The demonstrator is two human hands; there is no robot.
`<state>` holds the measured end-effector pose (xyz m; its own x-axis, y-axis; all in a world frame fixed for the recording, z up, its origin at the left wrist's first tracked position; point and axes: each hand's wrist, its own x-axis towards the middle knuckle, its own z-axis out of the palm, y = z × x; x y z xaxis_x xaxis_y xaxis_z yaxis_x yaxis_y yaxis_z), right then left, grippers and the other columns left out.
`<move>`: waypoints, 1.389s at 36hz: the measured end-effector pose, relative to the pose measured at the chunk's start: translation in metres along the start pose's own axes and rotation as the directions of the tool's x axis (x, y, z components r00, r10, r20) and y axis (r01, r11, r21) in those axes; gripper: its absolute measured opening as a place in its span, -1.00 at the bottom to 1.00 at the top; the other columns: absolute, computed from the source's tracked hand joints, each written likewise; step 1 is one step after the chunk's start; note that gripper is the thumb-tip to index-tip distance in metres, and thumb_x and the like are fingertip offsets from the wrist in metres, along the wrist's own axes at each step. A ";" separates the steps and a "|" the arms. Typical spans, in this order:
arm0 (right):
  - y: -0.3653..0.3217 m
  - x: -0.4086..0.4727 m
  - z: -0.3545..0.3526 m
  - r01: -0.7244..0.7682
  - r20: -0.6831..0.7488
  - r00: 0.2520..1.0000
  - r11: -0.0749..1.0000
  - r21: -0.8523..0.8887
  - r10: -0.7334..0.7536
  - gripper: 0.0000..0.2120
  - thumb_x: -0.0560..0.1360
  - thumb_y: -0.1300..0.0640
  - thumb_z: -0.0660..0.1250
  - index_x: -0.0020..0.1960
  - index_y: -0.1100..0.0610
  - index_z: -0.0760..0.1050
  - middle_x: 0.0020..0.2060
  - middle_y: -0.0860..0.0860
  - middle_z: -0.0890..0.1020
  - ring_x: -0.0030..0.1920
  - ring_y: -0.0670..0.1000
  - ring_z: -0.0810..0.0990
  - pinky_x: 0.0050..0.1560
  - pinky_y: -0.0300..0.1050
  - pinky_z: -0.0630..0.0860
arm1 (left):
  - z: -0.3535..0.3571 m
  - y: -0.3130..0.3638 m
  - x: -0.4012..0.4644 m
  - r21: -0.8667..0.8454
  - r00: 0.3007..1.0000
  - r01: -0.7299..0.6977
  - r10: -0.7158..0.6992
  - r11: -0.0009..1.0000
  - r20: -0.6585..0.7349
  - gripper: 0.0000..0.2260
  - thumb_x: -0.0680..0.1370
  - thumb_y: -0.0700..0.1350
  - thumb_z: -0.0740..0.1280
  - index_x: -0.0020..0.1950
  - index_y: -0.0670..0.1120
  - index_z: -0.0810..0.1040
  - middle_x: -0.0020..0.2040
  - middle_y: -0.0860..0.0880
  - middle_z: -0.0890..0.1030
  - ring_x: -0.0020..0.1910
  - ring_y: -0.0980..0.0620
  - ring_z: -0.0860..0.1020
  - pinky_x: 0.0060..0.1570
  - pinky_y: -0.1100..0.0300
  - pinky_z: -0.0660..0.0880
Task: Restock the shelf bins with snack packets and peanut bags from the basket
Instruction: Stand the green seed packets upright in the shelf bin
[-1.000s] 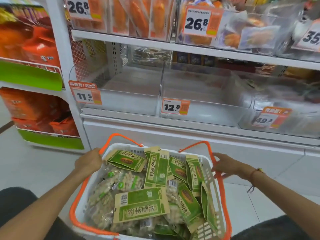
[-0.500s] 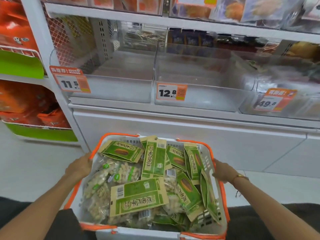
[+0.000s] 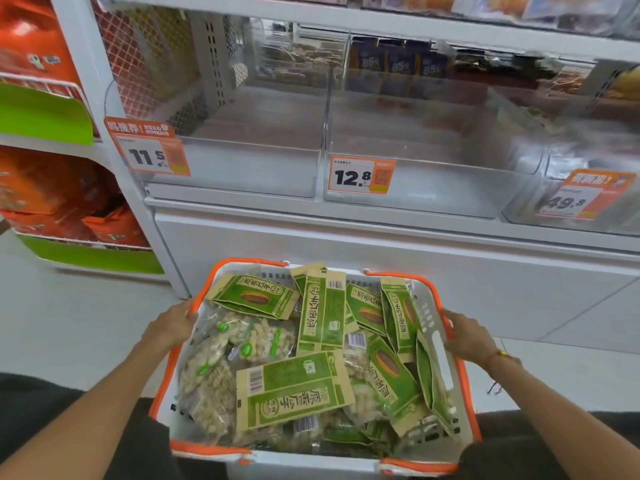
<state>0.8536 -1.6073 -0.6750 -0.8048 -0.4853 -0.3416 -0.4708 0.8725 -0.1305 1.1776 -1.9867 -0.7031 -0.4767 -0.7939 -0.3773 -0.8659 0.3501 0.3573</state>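
A white basket (image 3: 437,344) with orange handles sits low in front of me, full of several green snack packets (image 3: 292,388) and clear peanut bags (image 3: 211,372). My left hand (image 3: 171,327) grips its left rim and my right hand (image 3: 469,336) grips its right rim. Above stand two clear shelf bins: the left bin (image 3: 249,168) with an 11.5 price tag and the middle bin (image 3: 433,188) with a 12.8 tag. Both look bare inside.
A third clear bin (image 3: 526,202) with a 49.8 tag stands at the right. Orange packs fill a green-edged rack (image 3: 52,116) at the left. A white cabinet front (image 3: 381,271) runs below the bins. Pale floor tiles (image 3: 69,323) lie around the basket.
The basket has come lower and nearer to me with both hands still on its rims. The view has tilted down, so the top shelf has slid out of sight.
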 end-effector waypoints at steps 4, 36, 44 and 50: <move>-0.020 -0.008 -0.021 0.022 0.042 0.999 0.985 -0.171 -0.015 -0.58 0.50 0.20 0.20 0.35 0.11 0.31 0.01 0.09 0.60 -0.06 0.07 0.58 -0.06 -0.10 0.55 | -0.004 0.013 -0.003 0.042 0.997 0.063 -0.065 0.997 0.046 -0.59 0.61 -0.10 0.10 0.47 0.08 0.28 0.38 -0.12 0.42 0.27 -0.20 0.44 0.21 -0.02 0.42; -0.170 0.014 -0.028 -0.111 0.262 0.946 0.572 0.813 -0.189 -0.84 0.45 0.24 0.43 -0.25 0.22 0.48 -0.34 0.12 0.57 -0.47 -0.06 0.51 -0.53 -0.32 0.38 | 0.021 0.163 -0.026 -0.521 0.928 -0.238 0.349 0.820 0.127 -0.97 0.54 -0.10 0.35 -0.05 0.02 0.53 0.05 0.03 0.60 0.06 0.02 0.57 0.02 0.03 0.58; -0.178 -0.015 -0.082 0.356 -0.219 0.915 0.421 0.834 -0.340 -0.83 0.41 0.21 0.47 -0.29 0.03 0.55 -0.44 -0.11 0.59 -0.45 -0.19 0.54 -0.41 -0.36 0.45 | -0.026 0.152 -0.035 -0.687 0.962 -0.003 0.191 0.727 0.197 -0.64 0.62 0.12 0.13 -0.13 -0.08 0.58 -0.11 -0.07 0.67 -0.30 0.06 0.63 -0.33 0.21 0.54; -0.182 -0.027 -0.084 0.880 -0.642 0.469 0.381 0.283 -0.607 -0.70 0.37 0.37 0.43 -0.01 0.04 0.64 -0.15 -0.14 0.53 -0.20 -0.10 0.57 -0.21 -0.28 0.53 | -0.054 0.150 -0.038 -0.826 0.742 0.312 0.423 0.469 0.520 -0.28 0.49 0.39 0.02 0.17 -0.19 0.58 0.10 -0.17 0.65 0.00 -0.06 0.65 -0.18 0.15 0.62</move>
<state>0.9305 -1.7575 -0.5643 -0.3235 -0.7930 0.5162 -0.7855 -0.0790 -0.6138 1.0743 -1.9315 -0.5891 -0.7987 -0.1830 -0.5733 -0.4293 -0.4943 0.7559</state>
